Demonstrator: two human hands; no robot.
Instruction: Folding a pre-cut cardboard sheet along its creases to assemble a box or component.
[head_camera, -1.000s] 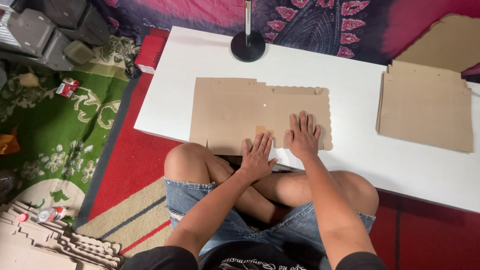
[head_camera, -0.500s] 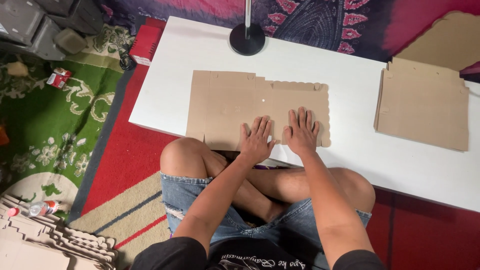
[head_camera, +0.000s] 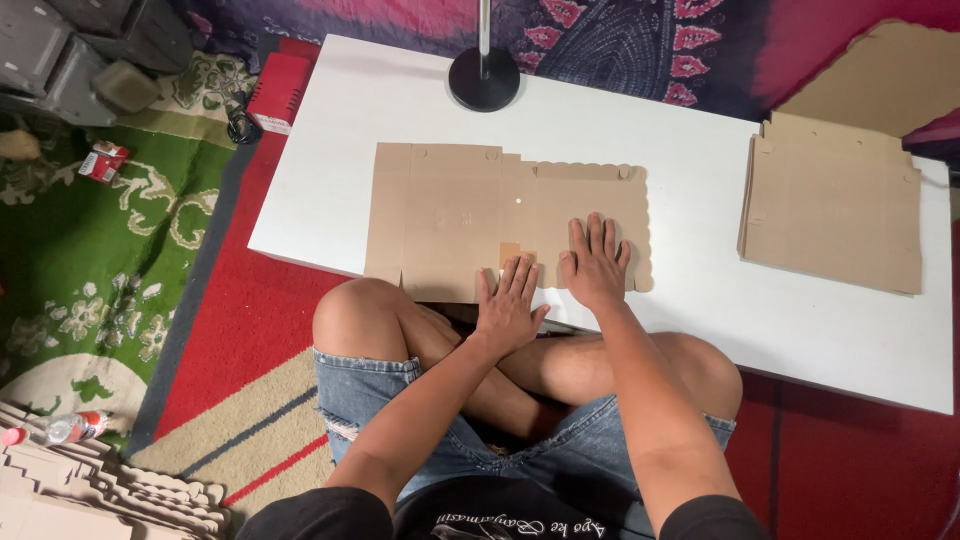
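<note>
A flat brown cardboard box blank (head_camera: 460, 215) lies unfolded on the low white table (head_camera: 700, 200), its near edge hanging slightly over the table's front. My left hand (head_camera: 508, 305) lies flat, fingers spread, on the blank's near edge. My right hand (head_camera: 595, 262) presses palm-down on the blank's right part, beside the scalloped edge. Neither hand grips anything. I sit cross-legged with my knees under the table's front edge.
A stack of flat cardboard blanks (head_camera: 835, 200) rests on the table's right end. A black round lamp base (head_camera: 484, 78) stands at the back. On the floor left are a red box (head_camera: 280, 92), a plastic bottle (head_camera: 70, 428) and piled cardboard pieces (head_camera: 90, 495).
Both hands stay flat on the cardboard. The left hand has slid slightly along the blank's near edge; the view has shifted a little.
</note>
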